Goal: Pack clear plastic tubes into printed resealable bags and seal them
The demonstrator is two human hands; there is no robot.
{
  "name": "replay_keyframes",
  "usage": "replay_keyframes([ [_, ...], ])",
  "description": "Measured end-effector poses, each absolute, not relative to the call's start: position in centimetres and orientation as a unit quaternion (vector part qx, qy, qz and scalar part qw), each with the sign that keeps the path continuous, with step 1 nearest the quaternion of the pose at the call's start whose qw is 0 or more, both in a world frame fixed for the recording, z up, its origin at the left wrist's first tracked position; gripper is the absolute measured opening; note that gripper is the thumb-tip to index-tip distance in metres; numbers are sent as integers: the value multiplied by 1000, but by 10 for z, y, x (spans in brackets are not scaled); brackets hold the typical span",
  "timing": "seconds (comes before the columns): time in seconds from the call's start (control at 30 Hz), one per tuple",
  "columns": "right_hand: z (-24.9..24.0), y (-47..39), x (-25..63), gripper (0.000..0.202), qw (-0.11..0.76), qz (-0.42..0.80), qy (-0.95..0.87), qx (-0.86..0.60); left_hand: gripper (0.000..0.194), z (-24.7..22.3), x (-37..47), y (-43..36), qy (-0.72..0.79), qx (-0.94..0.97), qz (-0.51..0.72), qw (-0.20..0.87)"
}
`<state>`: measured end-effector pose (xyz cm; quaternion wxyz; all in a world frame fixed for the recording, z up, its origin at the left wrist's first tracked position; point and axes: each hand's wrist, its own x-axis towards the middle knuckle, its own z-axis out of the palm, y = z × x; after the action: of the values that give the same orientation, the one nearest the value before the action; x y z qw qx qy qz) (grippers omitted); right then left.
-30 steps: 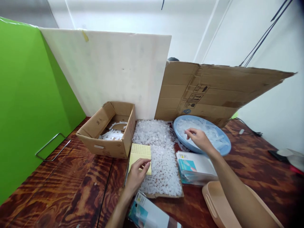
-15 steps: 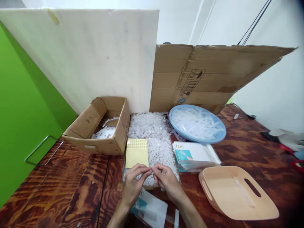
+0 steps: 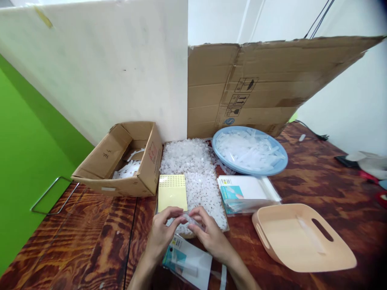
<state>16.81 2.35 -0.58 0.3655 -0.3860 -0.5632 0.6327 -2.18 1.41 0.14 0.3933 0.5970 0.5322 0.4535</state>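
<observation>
Above the near end of the tray, my left hand (image 3: 161, 233) pinches one end of a small clear plastic piece (image 3: 190, 220). My right hand (image 3: 211, 235) has its thumb and fingers closed on the other end. The piece's exact kind is too small to make out. Just beyond my left fingers, a yellow sticker sheet (image 3: 172, 197) with rows of small dots lies on a shallow tray of small translucent plastic pieces (image 3: 205, 197). Under my wrists is a clear packet with a white and teal card (image 3: 189, 259), partly covered by my left forearm.
An open cardboard box (image 3: 142, 161) with white strips stands left. A blue basin (image 3: 279, 163) heaped with translucent strips is at back right, behind a stack of card packets (image 3: 250, 193). A peach plastic basket (image 3: 290, 237) stands right. White and cardboard panels (image 3: 266, 80) rise behind.
My hands have moved slightly apart, and more of the clear piece now shows between them. The view has shifted a little.
</observation>
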Motion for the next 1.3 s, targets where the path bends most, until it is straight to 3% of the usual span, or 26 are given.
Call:
replay_keyframes([
  [0.07,-5,21,167,13,396,627,-557,-374,7,5,-22,16,529,604,446,396],
  [0.23,-13,17,169,14,420,604,-561,-381,7,16,-20,21,503,608,442,427],
  [0.67,-4,23,181,5,344,425,-728,-414,19,2,-12,30,501,575,394,514],
  [0.83,-4,39,181,6,393,376,-698,-466,34,10,-15,90,526,716,308,341],
  [0.93,-4,42,188,15,430,350,-662,-505,25,5,-11,138,563,722,310,257],
  [1.1,-12,29,203,20,437,348,-639,-529,16,-8,5,180,551,766,259,207],
  [1.3,-24,15,214,20,432,374,-620,-539,10,-19,22,174,536,797,217,174],
])
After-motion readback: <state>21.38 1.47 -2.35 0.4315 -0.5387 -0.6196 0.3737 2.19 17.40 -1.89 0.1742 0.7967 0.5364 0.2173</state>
